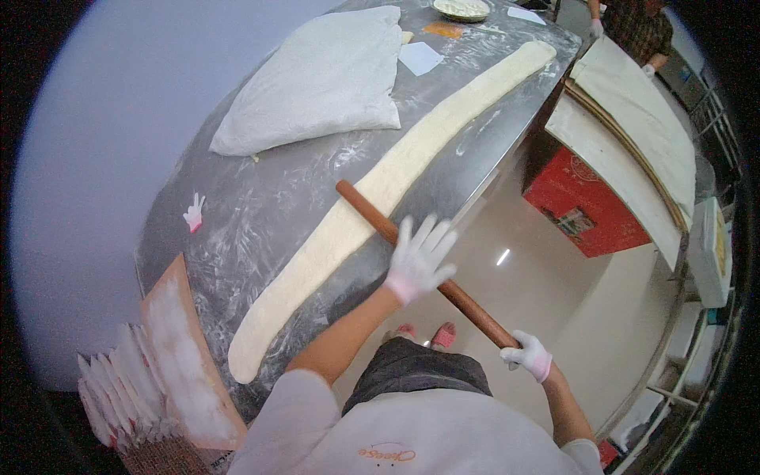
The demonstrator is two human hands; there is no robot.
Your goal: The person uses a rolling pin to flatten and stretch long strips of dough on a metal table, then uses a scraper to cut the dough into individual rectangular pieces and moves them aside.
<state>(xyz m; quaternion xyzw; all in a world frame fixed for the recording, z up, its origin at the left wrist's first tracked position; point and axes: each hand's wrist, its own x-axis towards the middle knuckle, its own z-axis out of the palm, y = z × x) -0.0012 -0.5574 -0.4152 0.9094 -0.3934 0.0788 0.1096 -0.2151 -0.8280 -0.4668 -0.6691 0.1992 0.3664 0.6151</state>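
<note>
A long flattened strip of dough (409,154) lies along the floured dark table (219,285). Across it rests a wooden rolling pin (475,312), its far part on the dough and its near part out past the table edge. My right hand (527,356), in a white glove with a pink cuff, grips the pin's near end. My left hand (420,255), gloved the same way, is spread flat over the middle of the pin with fingers apart. Whether its palm touches the wood I cannot tell.
A white cloth (320,83) covers something on the table, near a bowl of flour (462,8) and an orange scraper (443,29). A small glove (194,212) lies left. A floured board (184,350) stands lower left. Rightward are a red box (585,205) and another person (638,27).
</note>
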